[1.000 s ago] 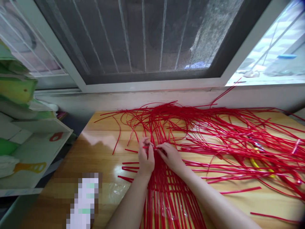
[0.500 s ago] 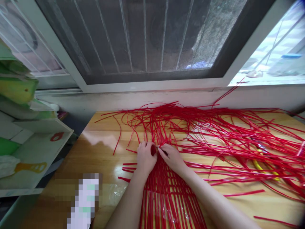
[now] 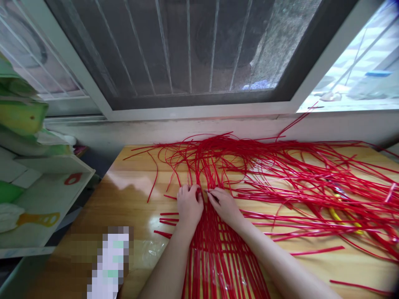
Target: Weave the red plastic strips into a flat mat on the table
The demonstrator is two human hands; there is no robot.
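Observation:
Long red plastic strips run away from me, crossed by other strips into an open woven lattice (image 3: 227,249). At the lattice's far end my left hand (image 3: 189,207) is closed, its fingers curled round some of the strips. My right hand (image 3: 225,205) lies just beside it, thumb and fingertips pinched on strips of the same bundle. A narrow gap with strips in it separates the two hands. Which single strips each hand grips is hidden by the fingers. Clear tape (image 3: 222,279) covers part of the weave nearer me.
A tangled heap of loose red strips (image 3: 230,149) spreads along the table's back edge to the right. Yellow-handled pliers or scissors (image 3: 336,215) lie partly under them. A blurred pale object (image 3: 110,259) rests front left on the wooden table (image 3: 124,207). Behind stands a window frame (image 3: 199,109).
My hands have drawn slightly apart, the left one shifting a little to the left. The strips between them show a wider gap. The lattice looks the same.

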